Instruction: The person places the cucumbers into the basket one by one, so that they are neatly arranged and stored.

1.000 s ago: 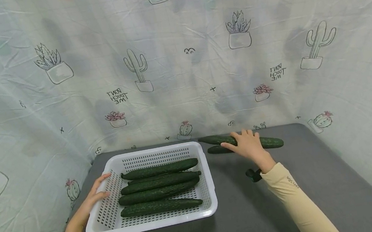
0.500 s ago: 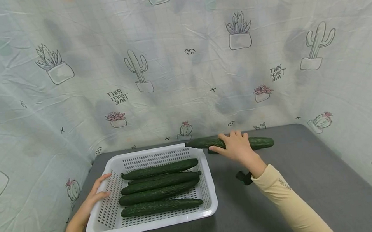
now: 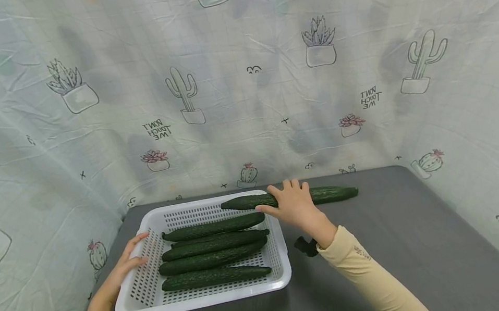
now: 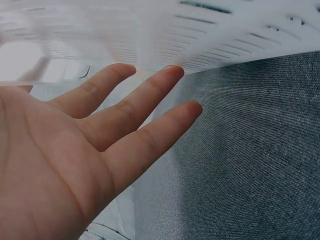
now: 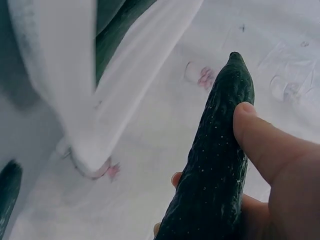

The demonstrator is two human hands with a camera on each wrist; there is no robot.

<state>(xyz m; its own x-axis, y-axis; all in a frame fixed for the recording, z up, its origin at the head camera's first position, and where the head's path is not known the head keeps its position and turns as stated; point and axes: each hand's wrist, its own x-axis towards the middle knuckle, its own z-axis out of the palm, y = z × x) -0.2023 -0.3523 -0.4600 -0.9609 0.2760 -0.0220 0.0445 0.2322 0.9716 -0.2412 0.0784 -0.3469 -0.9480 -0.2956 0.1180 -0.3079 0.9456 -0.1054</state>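
A white perforated basket (image 3: pixel 203 306) holds several dark green cucumbers (image 3: pixel 216 277), laid lengthwise side by side. My left hand (image 3: pixel 115 273) is at the basket's left rim, two digits over the inside; in the left wrist view its other fingers (image 4: pixel 155 140) stretch straight under the outer wall. With thumb and fingers, my right hand (image 3: pixel 295 206) grips a cucumber (image 5: pixel 215 140) whose tapered end reaches over the basket's back right corner. Another cucumber (image 3: pixel 337 193) lies on the table behind and right of that hand. The held cucumber's other end is largely hidden by the hand.
The grey table (image 3: pixel 407 240) runs beneath everything. A pale curtain (image 3: pixel 240 83) printed with cacti stands right behind the table and along both sides. A small black device (image 3: pixel 306 247) sits at my right wrist.
My right hand has lifted a cucumber from beside the other one and carried it left over the basket's edge. The left hand and basket have stayed put.
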